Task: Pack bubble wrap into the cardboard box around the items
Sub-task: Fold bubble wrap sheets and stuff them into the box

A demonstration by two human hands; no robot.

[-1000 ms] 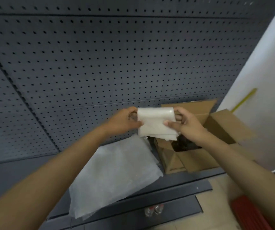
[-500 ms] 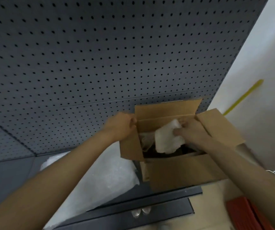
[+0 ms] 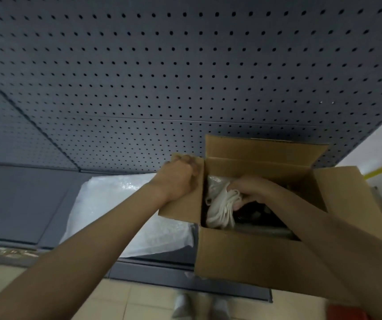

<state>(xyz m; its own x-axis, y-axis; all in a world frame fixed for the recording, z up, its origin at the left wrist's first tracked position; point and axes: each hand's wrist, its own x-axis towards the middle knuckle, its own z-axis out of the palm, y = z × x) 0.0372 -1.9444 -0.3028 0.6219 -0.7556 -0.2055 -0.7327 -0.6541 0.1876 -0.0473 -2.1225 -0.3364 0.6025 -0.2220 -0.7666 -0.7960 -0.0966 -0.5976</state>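
An open cardboard box (image 3: 250, 257) stands on a low dark shelf, its flaps spread outward. My left hand (image 3: 178, 176) grips the box's left flap (image 3: 180, 209) and holds it out. My right hand (image 3: 252, 190) is down inside the box, closed on a folded white piece of bubble wrap (image 3: 222, 211) that sits against the left inner wall. Dark items (image 3: 257, 213) lie in the bottom of the box, mostly hidden under my right hand and forearm. More clear wrap (image 3: 215, 183) shows at the box's back left corner.
A pile of bubble wrap sheets (image 3: 120, 211) lies on the shelf (image 3: 21, 204) left of the box. A dark pegboard wall (image 3: 185, 77) rises behind. A white wall (image 3: 381, 144) is at the right. Beige floor tiles (image 3: 139, 303) and my feet are below.
A second ago both hands held the folded wrap above the box. My right hand has since pushed it down inside, and my left hand has moved to the left flap.
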